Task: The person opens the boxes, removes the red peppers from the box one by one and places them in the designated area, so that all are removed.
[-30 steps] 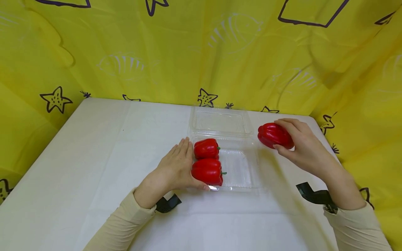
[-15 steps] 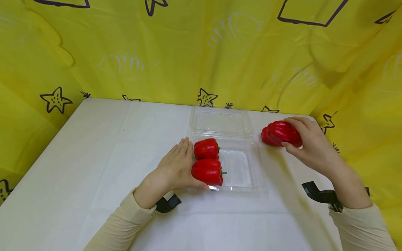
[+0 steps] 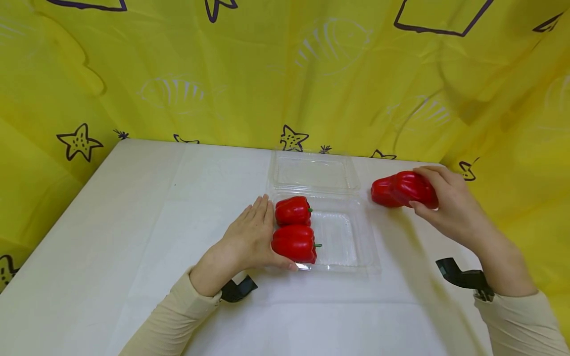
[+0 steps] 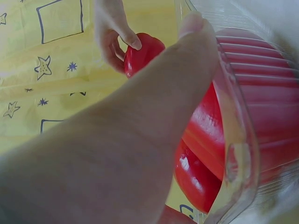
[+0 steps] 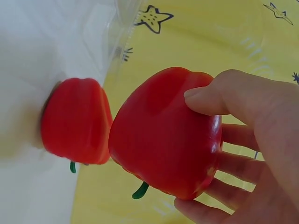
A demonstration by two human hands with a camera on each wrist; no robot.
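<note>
The right hand (image 3: 456, 207) grips a red pepper (image 3: 415, 189), right of the clear container (image 3: 336, 237), near another pepper (image 3: 382, 192) on the desk (image 3: 111, 227); the held one seems light, stiff and slick, best taken round its broad sides, clear of the stem (image 5: 140, 190). The left hand (image 3: 248, 240), fingers straight, rests against the container's left side; two peppers (image 3: 291, 243) lie inside.

Left grip (image 3: 247, 240) with fingers (image 3: 259, 211) straight, thumb (image 3: 283, 262) seemingly extended, right grip (image 3: 454, 210) raised, curled
</note>
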